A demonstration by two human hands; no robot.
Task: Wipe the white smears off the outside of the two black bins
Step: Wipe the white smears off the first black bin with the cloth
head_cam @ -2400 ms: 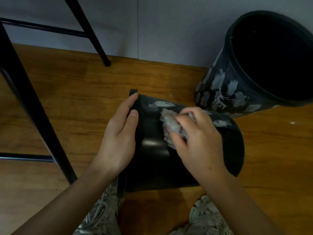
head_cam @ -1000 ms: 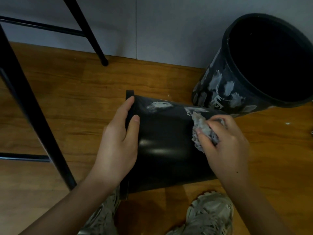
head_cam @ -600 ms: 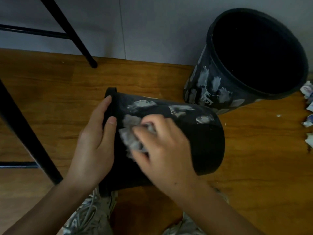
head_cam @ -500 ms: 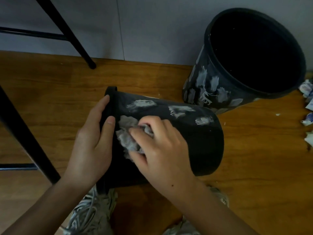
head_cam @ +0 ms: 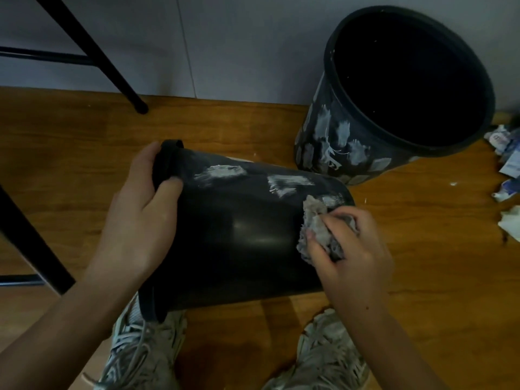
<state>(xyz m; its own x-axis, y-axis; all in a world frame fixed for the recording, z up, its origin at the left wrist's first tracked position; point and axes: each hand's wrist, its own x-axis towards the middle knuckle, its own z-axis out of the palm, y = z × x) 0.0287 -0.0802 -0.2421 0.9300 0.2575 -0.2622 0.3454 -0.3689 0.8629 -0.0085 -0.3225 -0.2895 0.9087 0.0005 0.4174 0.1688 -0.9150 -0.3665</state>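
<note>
I see the near bin (head_cam: 239,243) lying on its side on the wooden floor (head_cam: 70,170), rim toward the left, base toward the right. My left hand (head_cam: 140,220) grasps the rim: the thumb curls over its edge and the fingers rest on the outer wall. My right hand (head_cam: 349,249) is clenched around a crumpled grey rag (head_cam: 315,229), which it presses against the wall near the base. Three white smears (head_cam: 289,182) show in a row along the upper side of this bin; the rightmost one sits just beside the rag. The second bin (head_cam: 394,94) stands tilted at the floor's far edge, close to the wall (head_cam: 239,46), with many white smears on its outer side. Crumpled paper scraps (head_cam: 506,164) lie at the floor's right edge. Two shoes (head_cam: 140,353) show below the near bin.
</note>
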